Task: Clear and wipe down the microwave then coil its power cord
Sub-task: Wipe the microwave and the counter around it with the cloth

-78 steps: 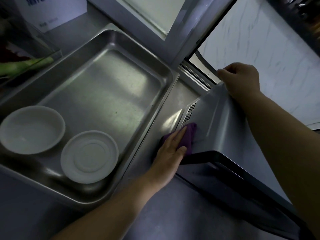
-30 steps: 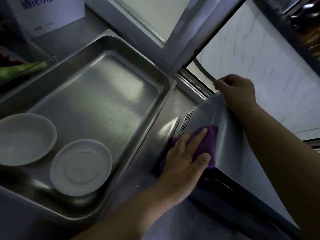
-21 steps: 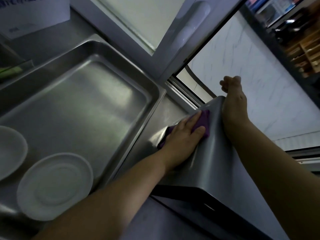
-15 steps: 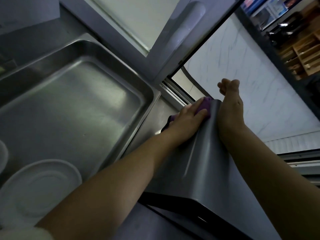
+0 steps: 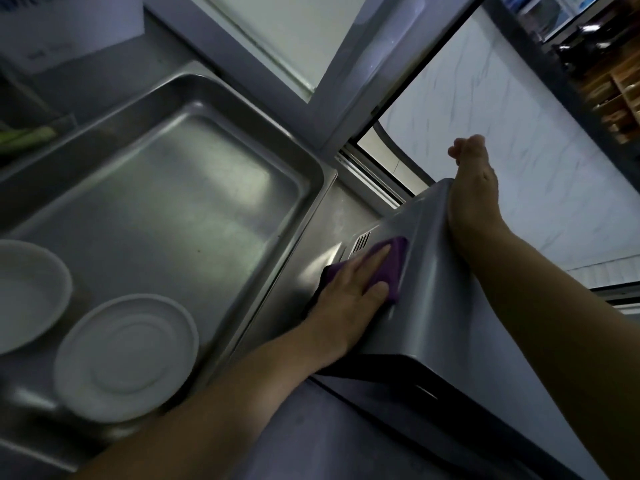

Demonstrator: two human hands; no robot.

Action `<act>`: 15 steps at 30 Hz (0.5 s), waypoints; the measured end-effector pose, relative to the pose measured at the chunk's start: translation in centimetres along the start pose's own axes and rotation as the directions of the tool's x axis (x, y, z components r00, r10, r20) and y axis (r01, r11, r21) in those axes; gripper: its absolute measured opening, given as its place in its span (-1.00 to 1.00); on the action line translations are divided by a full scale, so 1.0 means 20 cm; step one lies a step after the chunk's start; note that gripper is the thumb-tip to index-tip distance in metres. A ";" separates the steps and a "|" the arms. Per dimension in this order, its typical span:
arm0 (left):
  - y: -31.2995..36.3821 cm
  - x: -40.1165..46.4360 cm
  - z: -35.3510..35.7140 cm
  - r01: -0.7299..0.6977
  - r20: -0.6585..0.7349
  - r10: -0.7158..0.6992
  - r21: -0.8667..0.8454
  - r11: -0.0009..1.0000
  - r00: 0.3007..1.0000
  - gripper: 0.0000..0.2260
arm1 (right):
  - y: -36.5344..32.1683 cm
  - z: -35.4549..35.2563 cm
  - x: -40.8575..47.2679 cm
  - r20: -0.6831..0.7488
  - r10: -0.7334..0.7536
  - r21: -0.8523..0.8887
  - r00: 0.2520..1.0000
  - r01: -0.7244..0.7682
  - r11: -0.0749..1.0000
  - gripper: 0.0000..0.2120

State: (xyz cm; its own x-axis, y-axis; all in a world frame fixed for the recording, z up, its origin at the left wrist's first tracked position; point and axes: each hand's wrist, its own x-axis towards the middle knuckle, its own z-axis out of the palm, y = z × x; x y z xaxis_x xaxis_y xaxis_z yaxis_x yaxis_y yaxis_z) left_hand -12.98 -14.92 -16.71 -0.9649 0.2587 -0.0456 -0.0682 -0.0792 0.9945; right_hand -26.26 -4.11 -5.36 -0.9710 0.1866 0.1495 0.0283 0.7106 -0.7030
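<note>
Dim steel counter (image 5: 341,216), grey microwave (image 5: 440,306) at right.
Long axis running from near right toward the far window corner; left hand (image 5: 349,292) flat, pressing purple cloth (image 5: 394,261) against its vented side; right hand (image 5: 472,199) resting open on the far top edge; steel tray (image 5: 308,174) with two white dishes (image 5: 126,356) alongside.

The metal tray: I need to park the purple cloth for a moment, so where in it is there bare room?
The tray floor is bare across its back and right, up to the rim beside the microwave. Its near-left end is crowded by the bowl and the plate.
</note>
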 end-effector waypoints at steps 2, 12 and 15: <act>-0.03 -0.16 -0.01 0.010 0.022 -0.010 0.020 1.000 1.000 -0.56 | -0.01 0.00 -0.01 -0.019 0.001 -0.027 1.000 -0.001 1.000 -0.50; -0.06 -0.10 -0.02 0.043 -0.002 -0.043 0.046 0.998 0.999 -0.48 | -0.02 -0.01 -0.01 0.188 -0.060 -0.463 0.980 0.142 0.875 -0.66; -0.09 0.10 -0.01 0.066 -0.010 -0.066 0.075 0.995 0.998 -0.45 | -0.02 0.00 -0.01 0.240 -0.078 -0.532 0.968 0.198 0.823 -0.73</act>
State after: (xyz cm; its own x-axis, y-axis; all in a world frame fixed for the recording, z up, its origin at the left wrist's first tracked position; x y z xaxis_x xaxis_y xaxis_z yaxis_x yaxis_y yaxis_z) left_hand -14.87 -14.44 -18.69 -0.9607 0.2541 -0.1120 -0.1130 0.0108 0.9935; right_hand -26.13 -4.37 -5.04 -0.9988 -0.0375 0.0330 -0.0428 0.9829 -0.1789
